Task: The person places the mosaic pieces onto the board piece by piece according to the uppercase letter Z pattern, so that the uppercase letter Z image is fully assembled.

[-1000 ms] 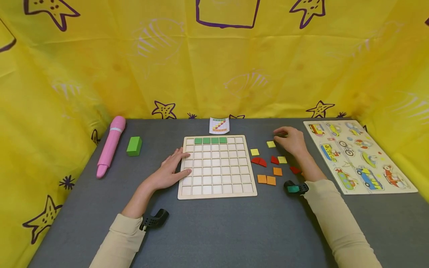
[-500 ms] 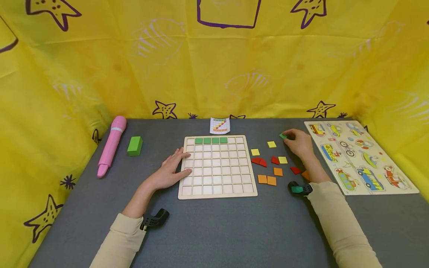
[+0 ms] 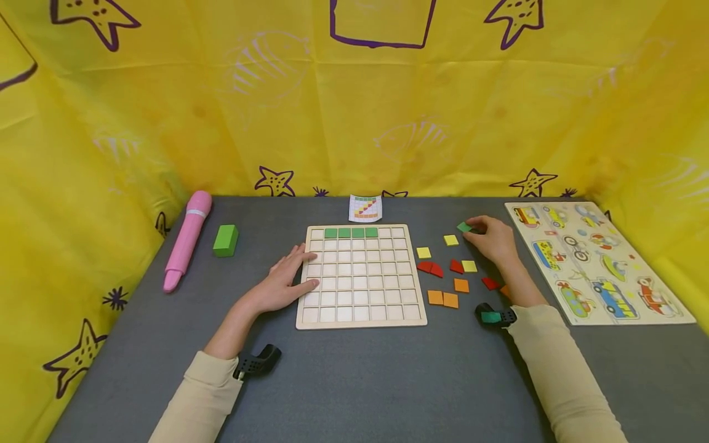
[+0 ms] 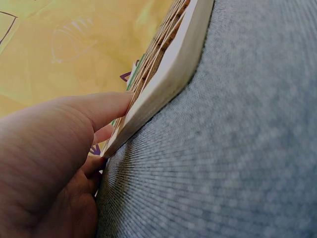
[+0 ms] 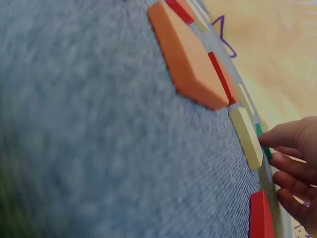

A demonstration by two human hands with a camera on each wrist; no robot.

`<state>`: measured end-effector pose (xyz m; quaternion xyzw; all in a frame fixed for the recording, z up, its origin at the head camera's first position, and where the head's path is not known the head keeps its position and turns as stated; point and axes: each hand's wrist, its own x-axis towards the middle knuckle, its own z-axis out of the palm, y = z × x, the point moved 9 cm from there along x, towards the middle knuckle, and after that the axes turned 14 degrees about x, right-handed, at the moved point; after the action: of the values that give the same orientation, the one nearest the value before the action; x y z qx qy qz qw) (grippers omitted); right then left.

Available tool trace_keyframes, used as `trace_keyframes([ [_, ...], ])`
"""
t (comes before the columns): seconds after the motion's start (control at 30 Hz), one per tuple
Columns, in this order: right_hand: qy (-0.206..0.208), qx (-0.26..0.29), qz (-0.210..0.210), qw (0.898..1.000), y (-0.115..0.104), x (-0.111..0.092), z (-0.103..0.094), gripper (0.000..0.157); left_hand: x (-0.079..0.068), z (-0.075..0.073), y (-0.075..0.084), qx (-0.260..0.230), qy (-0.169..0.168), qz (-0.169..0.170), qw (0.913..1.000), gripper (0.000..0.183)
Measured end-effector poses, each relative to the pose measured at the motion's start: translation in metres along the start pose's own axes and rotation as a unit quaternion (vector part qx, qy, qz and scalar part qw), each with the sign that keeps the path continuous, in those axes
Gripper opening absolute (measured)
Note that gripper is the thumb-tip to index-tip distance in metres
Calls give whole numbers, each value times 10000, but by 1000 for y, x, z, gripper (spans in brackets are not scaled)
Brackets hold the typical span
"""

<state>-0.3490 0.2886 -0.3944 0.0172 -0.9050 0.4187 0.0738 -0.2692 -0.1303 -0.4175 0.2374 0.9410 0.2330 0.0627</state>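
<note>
My left hand [image 3: 279,284] rests on the left edge of a wooden grid board [image 3: 360,282], its fingers and thumb stretched over the rim. In the left wrist view the thumb [image 4: 111,106] touches the board's edge. Several green square tiles [image 3: 344,233] sit side by side in the board's top row. To the right of the board, my right hand [image 3: 495,239] pinches a green tile [image 3: 464,227] between thumb and fingertips, just above or at the table; I cannot tell which. That tile shows partly in the right wrist view, behind a yellow tile [image 5: 246,138].
Yellow tiles [image 3: 451,240], red pieces [image 3: 425,266] and orange squares [image 3: 435,298] lie right of the board. A small pattern card [image 3: 365,209] stands behind it. A picture puzzle [image 3: 598,264] lies far right. A green block [image 3: 225,240] and pink microphone [image 3: 188,240] lie left.
My right hand has moved slightly right, and a green tile now shows in its fingertips, shifted a little left since half a second ago. The left hand keeps its place on the board.
</note>
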Motion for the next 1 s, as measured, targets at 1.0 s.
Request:
trace_keyframes([
  [1.0, -896, 1103, -557, 9883, -80, -5, 83, 27, 0, -1, 0, -23, -69, -113, 9999, 61],
])
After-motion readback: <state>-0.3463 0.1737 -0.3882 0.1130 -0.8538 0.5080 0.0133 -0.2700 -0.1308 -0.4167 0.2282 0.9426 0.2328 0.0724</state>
